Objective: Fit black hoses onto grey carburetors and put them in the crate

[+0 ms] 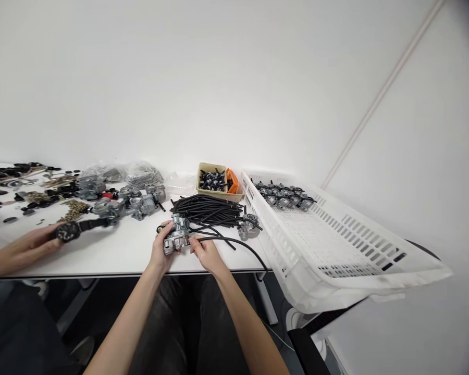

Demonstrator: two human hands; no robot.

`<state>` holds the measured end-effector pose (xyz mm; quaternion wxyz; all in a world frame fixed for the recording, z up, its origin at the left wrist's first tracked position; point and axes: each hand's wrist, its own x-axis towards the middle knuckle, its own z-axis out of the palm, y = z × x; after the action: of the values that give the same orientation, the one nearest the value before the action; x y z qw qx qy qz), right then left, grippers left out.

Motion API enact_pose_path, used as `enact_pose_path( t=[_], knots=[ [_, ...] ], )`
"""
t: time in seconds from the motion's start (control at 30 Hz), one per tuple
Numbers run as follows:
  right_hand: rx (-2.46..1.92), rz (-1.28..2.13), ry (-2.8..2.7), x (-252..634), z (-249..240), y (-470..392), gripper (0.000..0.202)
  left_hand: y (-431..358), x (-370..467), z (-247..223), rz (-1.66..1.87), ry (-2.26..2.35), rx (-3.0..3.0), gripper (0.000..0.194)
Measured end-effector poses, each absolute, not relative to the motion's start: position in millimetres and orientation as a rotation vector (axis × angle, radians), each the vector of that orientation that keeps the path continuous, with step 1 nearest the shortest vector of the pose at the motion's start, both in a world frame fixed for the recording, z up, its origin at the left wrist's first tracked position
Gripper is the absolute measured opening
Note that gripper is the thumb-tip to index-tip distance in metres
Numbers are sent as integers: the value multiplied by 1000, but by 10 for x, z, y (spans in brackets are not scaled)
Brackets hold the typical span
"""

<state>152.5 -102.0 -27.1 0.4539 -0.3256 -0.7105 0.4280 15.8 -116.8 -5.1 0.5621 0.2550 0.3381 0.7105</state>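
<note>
My left hand (161,248) is closed around a silver metal carburetor (177,235), held just above the table's front edge. Beside it, my right hand (205,254) pinches a black rubber hose (240,241) close to its end, right by the carburetor's lower side. The hose curves away to the right and hangs past the table edge. Whether its end sits on the carburetor I cannot tell. Behind my hands lies a bundle of black hoses (209,208). Another carburetor (249,227) rests to the right of the bundle.
A white plastic crate (336,245) with several carburetors stands at the right. A yellow bin (199,183) of small black parts and an orange basket (233,179) sit by the wall. More carburetors (143,205) and loose parts lie left, near a co-worker's hand (42,242).
</note>
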Motion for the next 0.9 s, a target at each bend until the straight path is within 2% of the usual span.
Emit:
enact_pose_path(
  t=[0.27,0.47,0.7,0.9],
  knots=[
    [-765,1024,-1738,1518,-275,-1017,41,-1187,166,-37,1692,804,592,28],
    [-809,1165,-1597,1518,-336,-962,44,-1186,150,-30,1654,801,544,27],
    [-834,1221,-1289,1547,-280,-967,34,-1167,120,-72,1591,777,520,24],
    [-842,1224,-1192,1550,-251,-975,35,-1191,149,-36,1596,755,567,31]
  ],
)
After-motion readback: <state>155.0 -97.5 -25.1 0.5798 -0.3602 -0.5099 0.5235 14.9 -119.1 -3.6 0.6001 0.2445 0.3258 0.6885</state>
